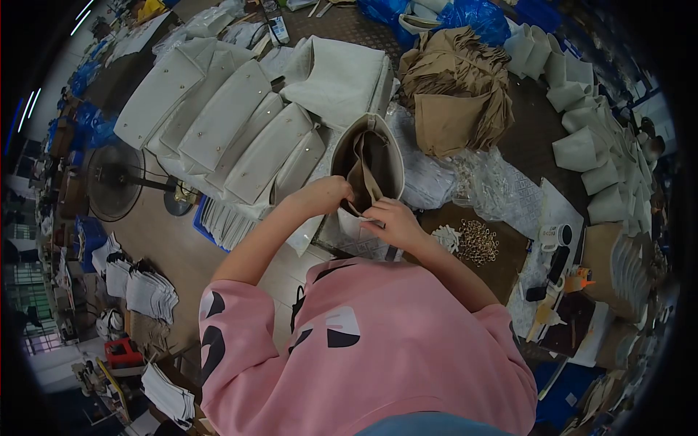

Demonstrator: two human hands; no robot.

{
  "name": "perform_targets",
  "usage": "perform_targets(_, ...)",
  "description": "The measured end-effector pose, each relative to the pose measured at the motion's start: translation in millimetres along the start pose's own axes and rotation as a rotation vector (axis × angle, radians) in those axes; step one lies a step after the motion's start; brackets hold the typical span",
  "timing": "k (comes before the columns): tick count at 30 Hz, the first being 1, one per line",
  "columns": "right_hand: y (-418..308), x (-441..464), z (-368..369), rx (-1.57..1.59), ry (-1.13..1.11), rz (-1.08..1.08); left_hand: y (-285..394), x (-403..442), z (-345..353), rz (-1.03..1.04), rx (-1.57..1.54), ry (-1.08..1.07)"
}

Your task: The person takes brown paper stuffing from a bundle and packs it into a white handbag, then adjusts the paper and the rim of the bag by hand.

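Fan (115, 182) stands on the left, then a row of white bags (218, 138), with a small label (279, 30) on the far side too tiny to read. In the middle sits an open bag (397, 156), the left hand (329, 195) with fingers curled at its near left rim, their hold hidden, and the right hand (393, 220) pinching its near right edge between thumb and fingers. Farther right lie piled gold-coloured rings (478, 243) and a white cup-like thing (550, 235) whose dark marks are unreadable.
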State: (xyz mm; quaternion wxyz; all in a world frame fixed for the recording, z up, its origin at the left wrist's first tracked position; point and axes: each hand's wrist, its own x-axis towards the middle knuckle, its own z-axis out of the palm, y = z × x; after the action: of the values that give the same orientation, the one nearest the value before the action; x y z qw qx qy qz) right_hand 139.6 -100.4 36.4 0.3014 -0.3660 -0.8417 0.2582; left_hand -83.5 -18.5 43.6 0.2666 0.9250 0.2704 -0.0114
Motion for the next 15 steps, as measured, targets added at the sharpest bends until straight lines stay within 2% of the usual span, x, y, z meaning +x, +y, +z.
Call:
perform_targets(4, 9, -7, -14, -0.094, -0.019, 0.031, 15, -6, -7, -0.066, -0.179, -0.046)
perform_targets(7, 9, -14, -26, -0.076, 0.016, 0.159, 28, -8, -23, -0.074, -0.293, -0.012)
perform_targets(10, 7, -16, -25, -0.046, 0.069, 0.175, 34, -8, -28, -0.123, -0.317, -0.046)
perform_targets(15, 3, -17, -14, -0.040, 0.119, 0.191, 23, -11, -17, -0.056, -0.340, 0.035)
